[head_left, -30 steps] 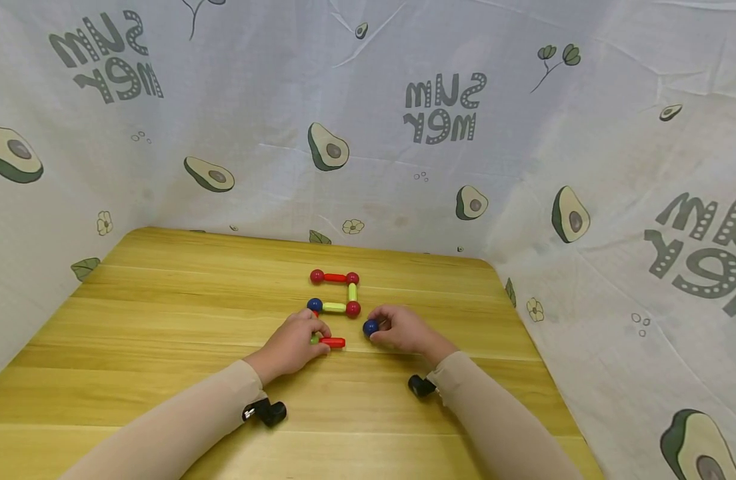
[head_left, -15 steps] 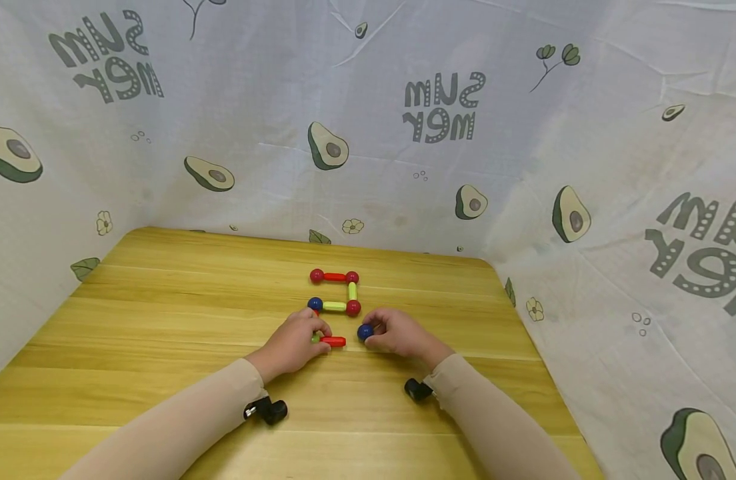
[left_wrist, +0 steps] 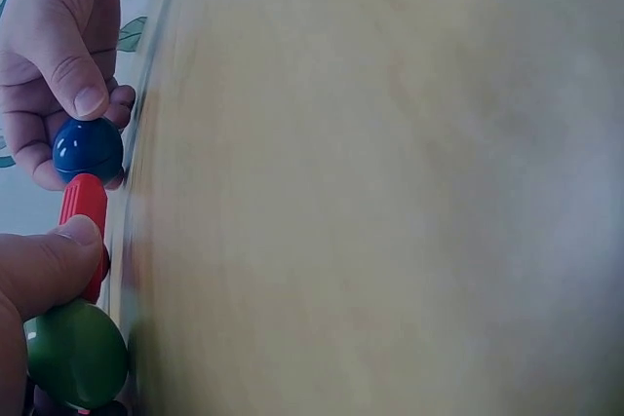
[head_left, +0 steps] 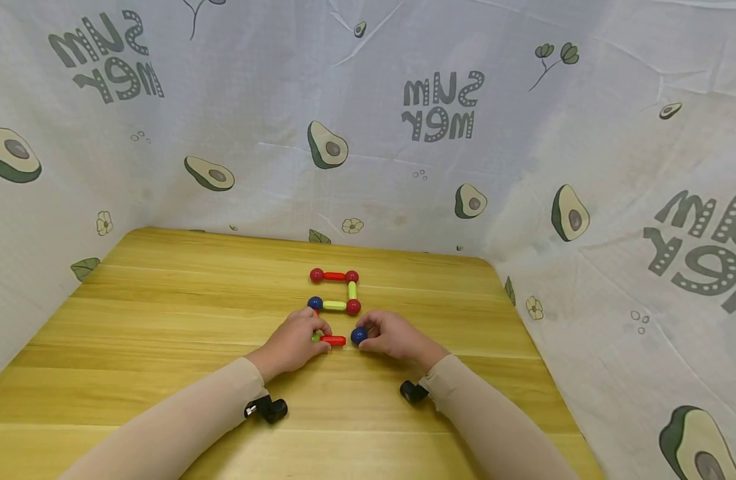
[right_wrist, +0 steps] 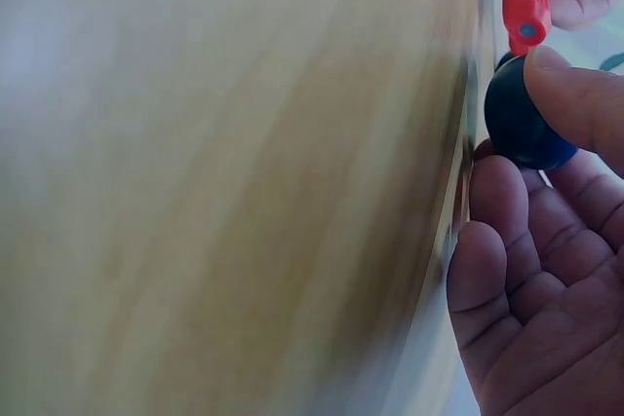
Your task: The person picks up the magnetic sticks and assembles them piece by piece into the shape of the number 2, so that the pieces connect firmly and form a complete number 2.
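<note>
My left hand [head_left: 294, 341] pinches a red magnetic rod [head_left: 335, 341] near its left end, where a green ball [left_wrist: 78, 354] joins it. The rod's free end points right. Between thumb and fingertips, my right hand [head_left: 398, 339] holds a blue ball [head_left: 359, 335] a small gap from that free end in the head view. Behind the hands lies a chain of balls and rods: a blue ball [head_left: 315, 303], a yellow rod [head_left: 335, 306], a red ball [head_left: 353, 307], an upright yellow rod [head_left: 353, 291], and a red rod [head_left: 335, 276] between two more red balls. My left fingers partly hide another red piece below the blue ball.
The wooden table [head_left: 182, 320] carries the pieces near its middle. A white cloth [head_left: 254, 100] printed with avocados hangs behind the table and along its sides. Each wrist wears a small black camera, such as the left camera [head_left: 272, 410].
My right hand has moved left and slightly toward me with the blue ball, narrowing the gap to the red rod's end. My left hand has stayed in place on the rod.
</note>
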Available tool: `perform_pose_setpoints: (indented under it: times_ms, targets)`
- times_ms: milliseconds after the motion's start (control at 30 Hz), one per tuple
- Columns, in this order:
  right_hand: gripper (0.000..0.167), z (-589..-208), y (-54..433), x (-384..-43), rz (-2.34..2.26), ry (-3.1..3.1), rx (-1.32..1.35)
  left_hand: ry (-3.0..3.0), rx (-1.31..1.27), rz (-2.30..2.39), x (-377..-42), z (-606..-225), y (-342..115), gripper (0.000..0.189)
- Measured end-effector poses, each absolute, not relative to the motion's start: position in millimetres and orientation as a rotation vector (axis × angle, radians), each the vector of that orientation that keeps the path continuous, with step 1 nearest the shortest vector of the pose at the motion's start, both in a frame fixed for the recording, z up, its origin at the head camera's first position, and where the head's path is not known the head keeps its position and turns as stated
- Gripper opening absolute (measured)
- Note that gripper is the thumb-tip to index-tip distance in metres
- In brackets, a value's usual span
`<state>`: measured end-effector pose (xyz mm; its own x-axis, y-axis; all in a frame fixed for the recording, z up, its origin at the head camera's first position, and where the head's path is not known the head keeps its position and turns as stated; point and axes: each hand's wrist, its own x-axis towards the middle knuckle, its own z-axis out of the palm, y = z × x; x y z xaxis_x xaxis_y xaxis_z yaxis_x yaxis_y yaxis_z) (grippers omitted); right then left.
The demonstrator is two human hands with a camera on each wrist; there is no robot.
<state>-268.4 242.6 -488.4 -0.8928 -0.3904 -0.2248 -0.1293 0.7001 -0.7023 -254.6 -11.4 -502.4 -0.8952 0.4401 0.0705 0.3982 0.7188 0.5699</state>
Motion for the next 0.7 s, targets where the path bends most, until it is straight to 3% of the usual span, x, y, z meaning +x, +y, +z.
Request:
perform_pose_setpoints:
  times_ms: [700]
  targets:
    - [0.026,-487.7,236.5,-263.7,-1.0,2.539,-0.421,2.839,0.697,0.94,-251.4,-497.8,-10.1,0.015]
